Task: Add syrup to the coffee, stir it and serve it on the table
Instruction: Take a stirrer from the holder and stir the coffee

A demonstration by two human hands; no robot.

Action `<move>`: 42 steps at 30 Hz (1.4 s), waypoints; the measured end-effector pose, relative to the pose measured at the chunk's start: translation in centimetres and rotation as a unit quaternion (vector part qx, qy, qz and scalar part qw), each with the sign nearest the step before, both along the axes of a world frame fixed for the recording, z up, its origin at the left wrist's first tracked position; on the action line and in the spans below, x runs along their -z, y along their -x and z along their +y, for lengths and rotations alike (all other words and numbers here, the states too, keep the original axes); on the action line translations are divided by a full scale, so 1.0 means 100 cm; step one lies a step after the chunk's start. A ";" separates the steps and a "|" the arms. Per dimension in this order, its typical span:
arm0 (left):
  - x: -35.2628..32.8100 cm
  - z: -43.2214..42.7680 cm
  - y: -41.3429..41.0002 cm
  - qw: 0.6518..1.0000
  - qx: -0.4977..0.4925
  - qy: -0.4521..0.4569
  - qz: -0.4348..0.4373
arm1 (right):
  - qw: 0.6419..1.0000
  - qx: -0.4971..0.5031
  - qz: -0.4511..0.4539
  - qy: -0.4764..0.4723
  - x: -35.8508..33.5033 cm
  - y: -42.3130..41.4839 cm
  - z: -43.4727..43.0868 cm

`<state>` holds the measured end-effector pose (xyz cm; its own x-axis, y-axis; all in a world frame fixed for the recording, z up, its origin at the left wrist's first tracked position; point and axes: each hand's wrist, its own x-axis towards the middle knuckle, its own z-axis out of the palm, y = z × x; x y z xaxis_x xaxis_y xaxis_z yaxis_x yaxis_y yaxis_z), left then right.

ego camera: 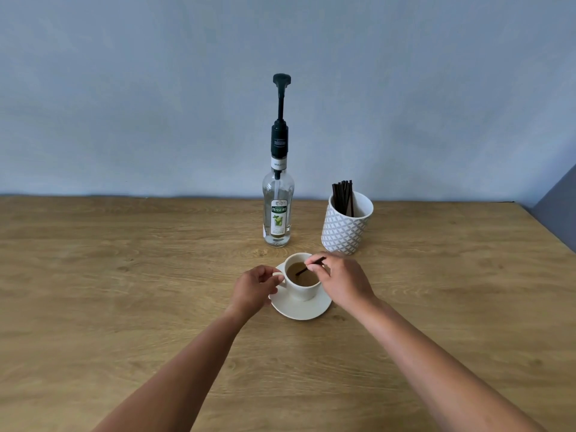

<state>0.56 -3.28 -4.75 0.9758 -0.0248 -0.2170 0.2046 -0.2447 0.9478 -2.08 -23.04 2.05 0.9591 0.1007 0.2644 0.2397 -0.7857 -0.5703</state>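
A white cup (304, 289) of light brown coffee (303, 274) stands on a white saucer (300, 308) in the middle of the wooden table (124, 291). My left hand (254, 288) pinches the cup's handle on its left side. My right hand (339, 279) holds a thin dark stirrer (307, 268) whose lower end dips into the coffee. Behind the cup stands a clear glass syrup bottle (278, 210) with a tall black pump (281, 113), untouched.
A white patterned pot (346, 227) holding several dark stirrers (343, 196) stands at the right of the bottle, close behind my right hand. A blue-grey wall runs along the table's far edge. The table's right edge slants in at the far right.
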 end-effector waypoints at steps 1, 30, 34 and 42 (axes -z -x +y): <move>0.000 0.000 0.000 1.000 0.001 0.000 0.000 | 1.000 0.008 -0.002 0.012 0.000 0.000 -0.001; 0.005 -0.002 -0.001 1.000 -0.013 0.017 0.004 | 1.000 -0.005 0.008 0.014 0.003 0.013 -0.003; 0.005 -0.002 -0.002 1.000 -0.010 0.015 0.007 | 0.999 0.037 0.006 0.031 0.005 0.011 -0.010; 0.007 -0.001 -0.003 1.000 -0.009 0.016 0.004 | 1.000 0.010 0.014 0.000 0.004 0.012 -0.010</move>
